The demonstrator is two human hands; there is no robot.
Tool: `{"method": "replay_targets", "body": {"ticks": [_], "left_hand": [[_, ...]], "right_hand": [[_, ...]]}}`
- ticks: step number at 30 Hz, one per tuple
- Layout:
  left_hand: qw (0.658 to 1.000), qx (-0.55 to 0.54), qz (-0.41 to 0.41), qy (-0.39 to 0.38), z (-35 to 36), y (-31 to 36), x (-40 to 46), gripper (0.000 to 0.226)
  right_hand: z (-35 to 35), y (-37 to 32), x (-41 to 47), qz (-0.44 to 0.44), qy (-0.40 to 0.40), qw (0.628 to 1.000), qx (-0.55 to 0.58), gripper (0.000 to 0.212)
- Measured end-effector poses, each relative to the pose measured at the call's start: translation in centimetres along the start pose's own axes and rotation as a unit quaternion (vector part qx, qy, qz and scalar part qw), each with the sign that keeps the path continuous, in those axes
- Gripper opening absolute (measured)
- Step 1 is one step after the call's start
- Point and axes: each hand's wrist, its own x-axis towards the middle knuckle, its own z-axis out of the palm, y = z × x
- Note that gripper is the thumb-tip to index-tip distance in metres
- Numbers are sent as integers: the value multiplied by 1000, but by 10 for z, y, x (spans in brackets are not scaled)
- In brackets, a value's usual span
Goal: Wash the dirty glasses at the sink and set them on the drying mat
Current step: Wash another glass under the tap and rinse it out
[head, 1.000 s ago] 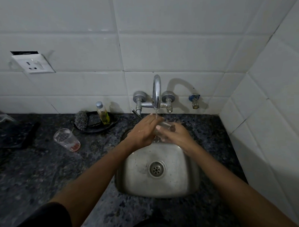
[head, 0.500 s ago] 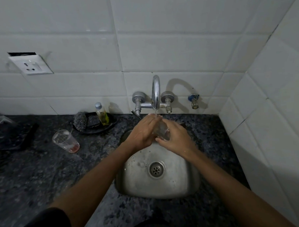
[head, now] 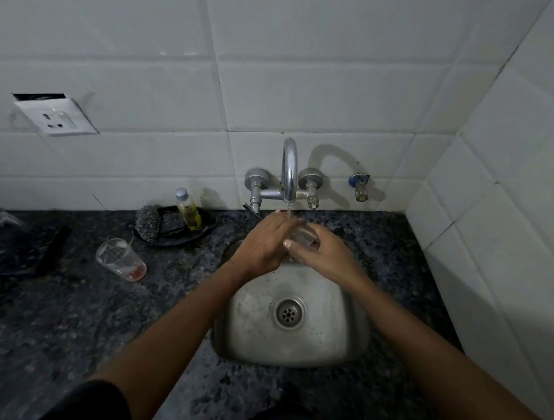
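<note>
our right hand (head: 323, 255) wraps the glass (head: 302, 235), now tipped more upright under the tap (head: 289, 171) than a second ago, while our left hand (head: 264, 245) stays curled on its side, rubbing. we judge this still rinsing. the second dirty glass (head: 120, 259) waits on the table (head: 67, 314), well left of the sink (head: 290, 336).

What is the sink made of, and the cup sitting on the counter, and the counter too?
The sink looks like brushed steel: grey, dull shine, water spots. The cup is see-through, so glass or clear plastic; I cannot tell which. It has reddish dregs at the bottom. The counter looks like polished dark stone, speckled like granite.
</note>
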Motion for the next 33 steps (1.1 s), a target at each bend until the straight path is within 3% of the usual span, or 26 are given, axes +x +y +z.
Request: {"method": "replay_targets", "body": {"ticks": [2,4,8,10,12,14,20,22,23,26,27,28,29,32,33], "left_hand": [[1000,-1,5,-1,2,0,-3,47],[1000,-10,-4,0,2,1,-6,49],[1000,-21,-16,1,-2,-2,-1,57],[1000,-18,-19,-2,-4,-7,2,50],[1000,-19,-25,3,-7,-10,2,41],[999,-26,-35,11,-6,-9,-3,39],[972,-140,-190,6,3,-9,-1,57],[919,-264,-291,-30,0,-9,3,66],[866,-361,-342,-52,-3,-8,3,68],[649,-639,-406,-78,-10,-14,-2,69],[589,-688,-418,-68,-10,-18,-4,70],[553,-707,-439,-49,-9,-17,-3,66],[543,-697,-468,-29,-8,-14,-1,59],[581,-641,-501,12,3,1,7,37],[574,-646,-503,22,6,8,10,30]], "right_hand": [[-5,-1,6,44,-38,998,24,40],[-8,-2,8,6,-35,999,-31,35],[3,4,9,-119,32,975,-187,67],[10,5,8,-110,57,986,-108,71],[9,-3,6,-33,49,998,1,68],[7,-8,7,7,31,999,24,59],[5,-6,13,-159,60,978,-121,62],[1,-5,15,-185,52,972,-136,65],[0,-5,16,-199,44,968,-148,65],[-5,-2,18,-240,22,953,-183,63],[-7,-1,19,-258,16,946,-194,62],[-8,0,20,-273,10,940,-205,61],[-9,1,21,-287,2,933,-215,61],[-6,2,25,-335,-22,902,-273,66],[-5,3,25,-350,-28,889,-294,68]]}}
